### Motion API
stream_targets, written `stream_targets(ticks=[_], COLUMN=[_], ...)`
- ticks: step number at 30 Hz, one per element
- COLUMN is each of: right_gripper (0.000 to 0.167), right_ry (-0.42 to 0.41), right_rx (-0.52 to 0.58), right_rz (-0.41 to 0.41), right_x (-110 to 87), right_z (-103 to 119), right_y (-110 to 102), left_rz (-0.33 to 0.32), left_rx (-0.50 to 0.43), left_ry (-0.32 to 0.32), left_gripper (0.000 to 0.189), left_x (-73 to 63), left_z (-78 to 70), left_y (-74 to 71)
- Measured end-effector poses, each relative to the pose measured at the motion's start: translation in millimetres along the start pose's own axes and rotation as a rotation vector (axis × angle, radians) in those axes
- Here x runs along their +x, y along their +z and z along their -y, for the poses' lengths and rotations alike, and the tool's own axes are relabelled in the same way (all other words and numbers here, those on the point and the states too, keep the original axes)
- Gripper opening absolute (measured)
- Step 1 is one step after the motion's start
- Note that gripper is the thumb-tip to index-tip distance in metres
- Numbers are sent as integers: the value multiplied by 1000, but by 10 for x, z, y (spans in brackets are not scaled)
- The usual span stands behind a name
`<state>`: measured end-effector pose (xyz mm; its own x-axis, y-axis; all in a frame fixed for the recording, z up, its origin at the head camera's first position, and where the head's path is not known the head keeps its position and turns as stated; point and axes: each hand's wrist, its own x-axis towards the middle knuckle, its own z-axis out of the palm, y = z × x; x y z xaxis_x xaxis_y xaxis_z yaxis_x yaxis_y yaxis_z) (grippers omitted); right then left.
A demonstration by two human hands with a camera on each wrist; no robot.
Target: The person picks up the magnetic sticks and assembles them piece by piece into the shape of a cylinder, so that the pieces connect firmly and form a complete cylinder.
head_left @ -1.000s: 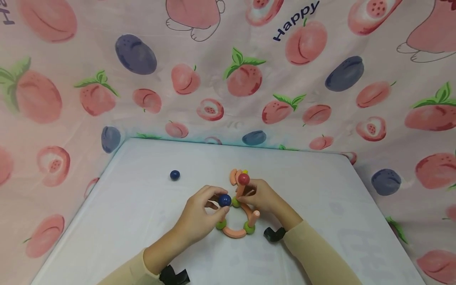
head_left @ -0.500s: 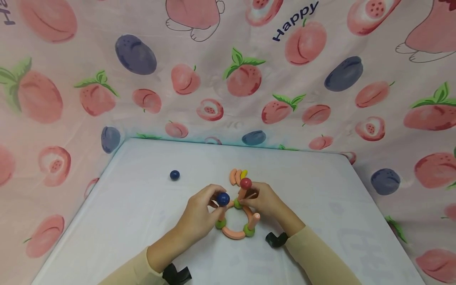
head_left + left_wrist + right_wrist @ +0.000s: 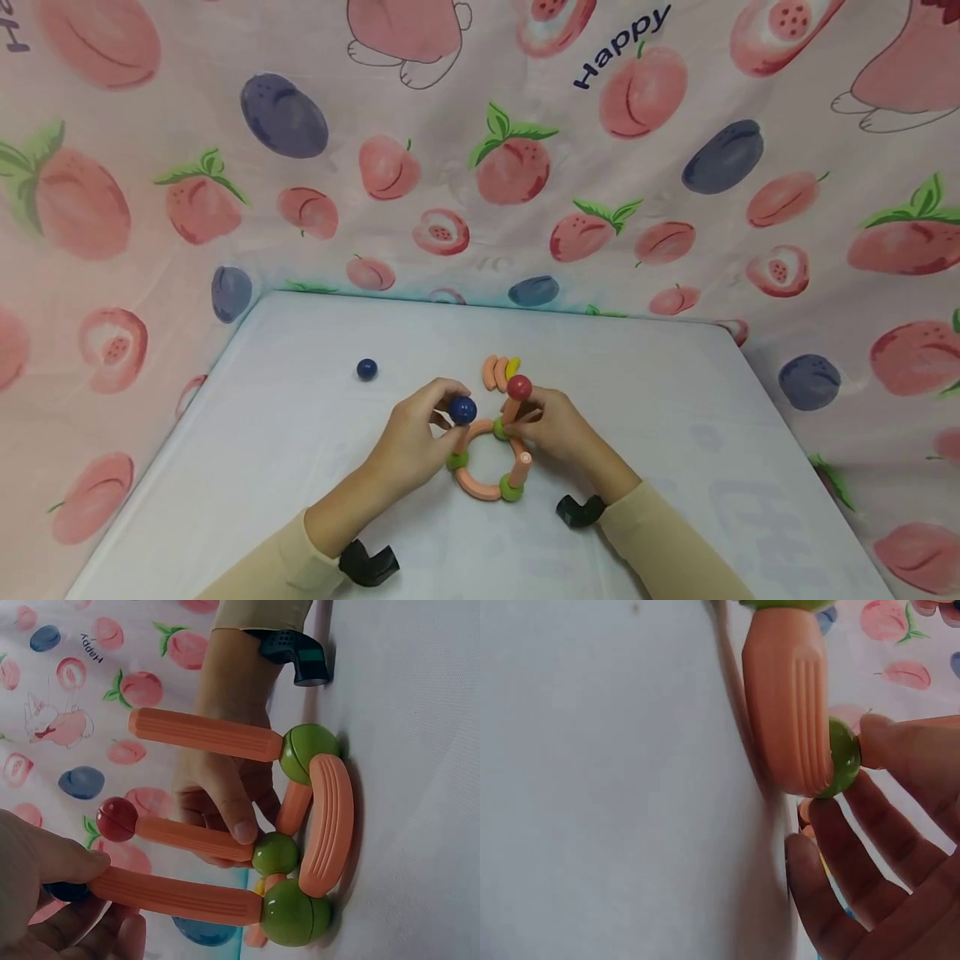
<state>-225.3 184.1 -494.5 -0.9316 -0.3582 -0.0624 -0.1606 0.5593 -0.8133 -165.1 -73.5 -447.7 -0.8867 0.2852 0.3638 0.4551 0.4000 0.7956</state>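
A ring of curved orange rods (image 3: 477, 487) joined by green balls (image 3: 512, 488) lies on the white table, with several orange rods standing up from it. My left hand (image 3: 416, 437) pinches a blue ball (image 3: 463, 409), which tops one upright orange rod (image 3: 176, 897) in the left wrist view. With thumb and fingers, my right hand (image 3: 551, 425) grips the foot of another upright rod (image 3: 195, 838), right at its green ball (image 3: 845, 757). A red ball (image 3: 519, 387) caps that rod. The third upright rod (image 3: 521, 470), at the front right, has a bare top.
Behind the ring lie two short curved orange pieces (image 3: 490, 372) and a yellow piece (image 3: 513, 368). A loose blue ball (image 3: 367, 369) rests at the back left of the table (image 3: 300, 350). A fruit-print cloth (image 3: 450, 167) hangs behind.
The ring has shifted slightly left with its upright rods. My left hand and the blue ball have moved a little left and back; my right hand has come slightly nearer, still gripping its rod.
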Motion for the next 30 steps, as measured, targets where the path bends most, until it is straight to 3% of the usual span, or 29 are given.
stream_targets(ticks=[5,16,20,24,30], right_gripper=[19,20,20,20,20], right_ry=[8,22,29,19,18], right_rx=[2,-7,-10,-16,-13], right_rz=[-7,-4,-7,-6,-9], right_x=[-18,-17,-16,-15,-21], right_z=[12,-3,-5,-13,-22], right_y=[21,51,56,61,67], left_rz=[35,141,205,299,352], left_rx=[-26,-106,-88,-15,106], left_ry=[-65,-286,-288,-268,-292], left_gripper=[49,44,45,52,56], left_x=[-13,-17,-16,39,308], left_z=[26,103,159,221,359], left_y=[-5,12,-6,-112,-252])
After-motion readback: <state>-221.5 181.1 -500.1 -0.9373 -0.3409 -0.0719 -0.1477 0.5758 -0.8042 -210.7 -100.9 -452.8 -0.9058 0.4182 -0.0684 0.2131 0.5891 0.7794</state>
